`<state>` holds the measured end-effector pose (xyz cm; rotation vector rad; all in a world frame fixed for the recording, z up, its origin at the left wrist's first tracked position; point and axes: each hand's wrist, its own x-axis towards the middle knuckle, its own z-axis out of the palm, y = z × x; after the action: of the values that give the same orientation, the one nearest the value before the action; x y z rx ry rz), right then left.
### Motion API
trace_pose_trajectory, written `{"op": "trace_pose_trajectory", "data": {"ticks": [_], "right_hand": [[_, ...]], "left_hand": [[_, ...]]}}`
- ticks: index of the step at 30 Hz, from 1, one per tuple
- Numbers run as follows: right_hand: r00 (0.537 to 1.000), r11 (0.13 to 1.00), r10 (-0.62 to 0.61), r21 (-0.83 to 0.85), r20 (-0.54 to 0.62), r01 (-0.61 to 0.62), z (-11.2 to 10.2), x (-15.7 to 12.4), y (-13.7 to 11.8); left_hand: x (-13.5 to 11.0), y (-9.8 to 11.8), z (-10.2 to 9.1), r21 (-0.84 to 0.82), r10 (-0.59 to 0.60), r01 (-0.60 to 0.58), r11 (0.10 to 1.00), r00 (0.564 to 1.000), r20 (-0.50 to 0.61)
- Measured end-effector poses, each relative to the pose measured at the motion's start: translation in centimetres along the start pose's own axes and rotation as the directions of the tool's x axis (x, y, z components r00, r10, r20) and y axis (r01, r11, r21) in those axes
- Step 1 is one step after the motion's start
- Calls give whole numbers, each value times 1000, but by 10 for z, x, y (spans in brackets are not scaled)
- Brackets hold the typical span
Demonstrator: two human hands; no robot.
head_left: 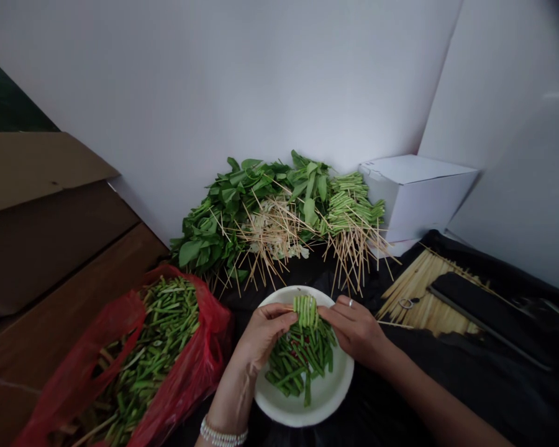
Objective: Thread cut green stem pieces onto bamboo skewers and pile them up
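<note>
Above a white bowl (328,413), both hands hold a short row of cut green vegetable stems (306,310) threaded side by side on a skewer. My left hand (266,332) is closed at the row's left end, where a bit of the wooden skewer shows by the fingertips. From the other side, my right hand (356,329), with a ring on one finger, pinches the right end of the row. Loose green stem pieces (293,366) lie in the bowl below, with something red among them. Most of the skewer is hidden behind fingers.
At the left, a red plastic bag (209,329) holds many cut stems. Behind the bowl lie leafy greens (242,186) and finished skewers (351,205). A white box (428,192) stands back right, before loose bamboo skewers (414,285) and a black phone-like slab (484,316).
</note>
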<state>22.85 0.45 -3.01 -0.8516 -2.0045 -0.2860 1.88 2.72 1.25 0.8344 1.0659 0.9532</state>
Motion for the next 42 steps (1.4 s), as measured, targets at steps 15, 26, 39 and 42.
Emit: {"op": "trace_pose_trajectory", "data": {"ticks": [15,26,39,42], "right_hand": [[996,996,86,-35,-23,-86,0,-1,2],[988,990,138,-32,-65,-140,0,-5,4],[987,990,133,-27,-85,-136,2,-3,4],[986,990,136,-22,-92,-139,1,-3,4]], "left_hand": [[-4,11,-8,170,297,-288,942,954,-29],[5,-3,-7,956,272,-290,-36,918,289],[21,2,-3,908,162,-415,-62,893,419],[22,3,-11,882,201,-439,169,892,405]]}}
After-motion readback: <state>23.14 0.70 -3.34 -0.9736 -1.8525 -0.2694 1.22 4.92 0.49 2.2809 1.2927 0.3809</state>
